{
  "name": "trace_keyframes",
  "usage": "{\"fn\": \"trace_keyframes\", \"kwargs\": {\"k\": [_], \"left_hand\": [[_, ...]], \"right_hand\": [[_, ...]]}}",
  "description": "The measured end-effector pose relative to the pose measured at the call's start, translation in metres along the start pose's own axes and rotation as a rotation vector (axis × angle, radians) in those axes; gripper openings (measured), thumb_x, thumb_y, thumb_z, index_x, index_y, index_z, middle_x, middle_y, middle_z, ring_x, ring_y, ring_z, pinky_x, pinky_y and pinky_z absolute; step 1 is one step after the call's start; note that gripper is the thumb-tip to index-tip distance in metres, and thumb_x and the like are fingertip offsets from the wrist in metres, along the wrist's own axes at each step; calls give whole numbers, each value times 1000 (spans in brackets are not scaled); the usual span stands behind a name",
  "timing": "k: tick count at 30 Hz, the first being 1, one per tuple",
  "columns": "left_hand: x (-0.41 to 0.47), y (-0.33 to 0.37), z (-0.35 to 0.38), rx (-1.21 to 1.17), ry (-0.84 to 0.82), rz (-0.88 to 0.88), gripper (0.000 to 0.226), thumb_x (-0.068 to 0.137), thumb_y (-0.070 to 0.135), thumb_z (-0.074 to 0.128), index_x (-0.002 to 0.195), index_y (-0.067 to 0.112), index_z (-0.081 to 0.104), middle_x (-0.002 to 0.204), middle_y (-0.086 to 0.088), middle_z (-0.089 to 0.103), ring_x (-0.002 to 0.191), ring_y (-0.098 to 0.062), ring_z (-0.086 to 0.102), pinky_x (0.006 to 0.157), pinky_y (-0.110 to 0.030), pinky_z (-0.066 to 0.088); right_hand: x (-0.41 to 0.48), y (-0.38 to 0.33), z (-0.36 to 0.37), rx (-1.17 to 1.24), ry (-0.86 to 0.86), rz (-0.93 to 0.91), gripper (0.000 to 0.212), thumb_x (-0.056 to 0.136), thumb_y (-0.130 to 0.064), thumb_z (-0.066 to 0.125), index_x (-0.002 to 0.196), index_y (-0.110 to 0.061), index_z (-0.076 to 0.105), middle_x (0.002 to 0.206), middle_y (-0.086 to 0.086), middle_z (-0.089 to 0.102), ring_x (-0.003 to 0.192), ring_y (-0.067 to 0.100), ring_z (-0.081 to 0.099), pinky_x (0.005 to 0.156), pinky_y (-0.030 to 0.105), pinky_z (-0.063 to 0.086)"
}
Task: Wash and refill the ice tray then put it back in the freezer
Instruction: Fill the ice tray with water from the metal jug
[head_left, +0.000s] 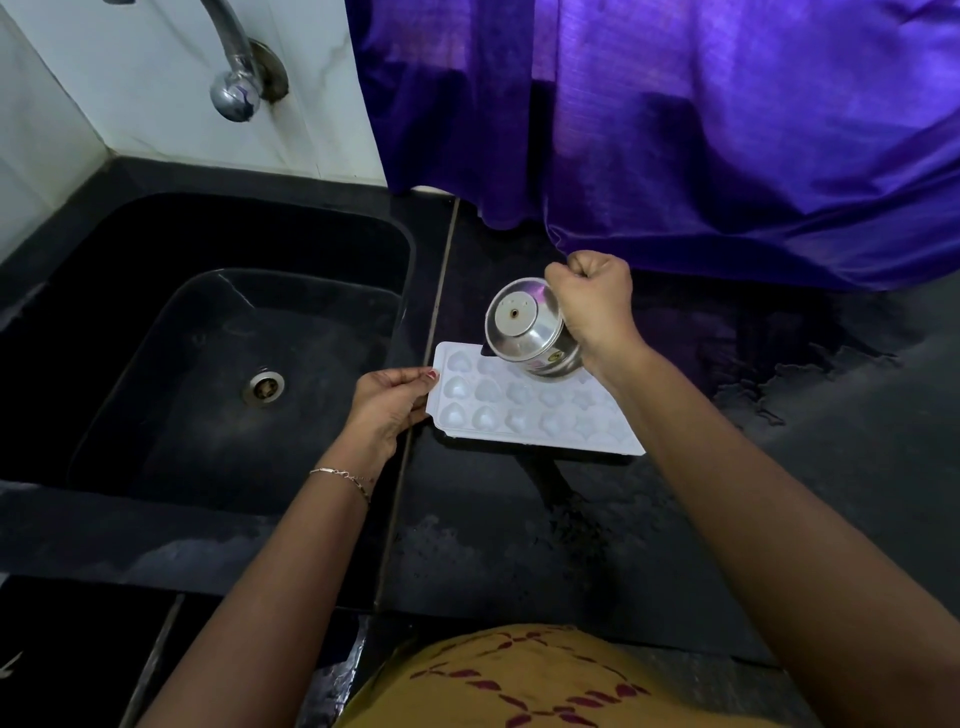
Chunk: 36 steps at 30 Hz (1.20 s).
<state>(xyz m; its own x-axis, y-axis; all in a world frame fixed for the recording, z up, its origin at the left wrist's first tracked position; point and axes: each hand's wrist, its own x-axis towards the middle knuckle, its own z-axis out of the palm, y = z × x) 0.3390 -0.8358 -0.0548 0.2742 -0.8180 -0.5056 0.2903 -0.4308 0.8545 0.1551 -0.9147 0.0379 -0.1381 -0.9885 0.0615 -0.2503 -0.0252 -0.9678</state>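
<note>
A white ice tray (524, 410) with heart-shaped cells lies flat on the black counter, just right of the sink. My left hand (387, 408) grips its left short edge between thumb and fingers. My right hand (595, 306) holds a small steel cup (527, 327) tipped over the tray's far side, its base turned toward me and its mouth hidden behind it. I cannot see whether water is coming out. The right end of the tray is partly covered by my right forearm.
A black sink (223, 332) with a metal drain (265, 387) fills the left. A chrome tap (236, 78) hangs from the white tiled wall above it. A purple curtain (675, 114) hangs over the counter's back. Wet patches spread across the counter (779, 395) on the right.
</note>
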Motion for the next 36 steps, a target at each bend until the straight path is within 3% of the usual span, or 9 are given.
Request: {"fn": "trace_keyframes", "kwargs": {"k": [5, 20, 28, 33, 36], "left_hand": [[0, 0, 0, -4, 3, -2, 2, 87, 6, 68, 86, 6, 70, 72, -2, 73, 60, -8, 69, 52, -19, 52], [-1, 0, 0, -6, 1, -6, 3, 86, 6, 68, 85, 6, 70, 72, -2, 72, 60, -9, 69, 52, -20, 53], [-2, 1, 1, -7, -2, -4, 3, 87, 6, 67, 85, 6, 69, 65, 0, 72, 58, -9, 68, 50, -19, 52], [-1, 1, 0, -2, 9, -14, 4, 86, 7, 69, 89, 4, 70, 78, -6, 72, 62, -11, 69, 53, -20, 53], [-2, 1, 0, -2, 7, -11, 2, 86, 7, 68, 86, 6, 70, 74, -3, 73, 62, -9, 69, 52, -20, 53]], "right_hand": [[-2, -3, 11, -97, -48, -98, 45, 75, -3, 58, 49, -19, 25, 48, -5, 25, 49, 10, 25, 53, 30, 27], [-2, -12, 16, -231, -77, -261, 46, 72, -3, 56, 48, -21, 21, 46, -8, 20, 49, 9, 22, 46, 23, 22], [0, -15, 16, -232, -74, -277, 46, 73, -4, 57, 47, -21, 22, 47, -6, 23, 49, 9, 23, 48, 25, 24], [1, -17, 17, -224, -69, -282, 45, 72, -4, 56, 47, -21, 22, 47, -6, 23, 49, 9, 23, 48, 26, 23], [1, -17, 16, -211, -66, -282, 45, 72, -5, 56, 48, -21, 23, 47, -5, 23, 50, 10, 24, 48, 26, 23]]}}
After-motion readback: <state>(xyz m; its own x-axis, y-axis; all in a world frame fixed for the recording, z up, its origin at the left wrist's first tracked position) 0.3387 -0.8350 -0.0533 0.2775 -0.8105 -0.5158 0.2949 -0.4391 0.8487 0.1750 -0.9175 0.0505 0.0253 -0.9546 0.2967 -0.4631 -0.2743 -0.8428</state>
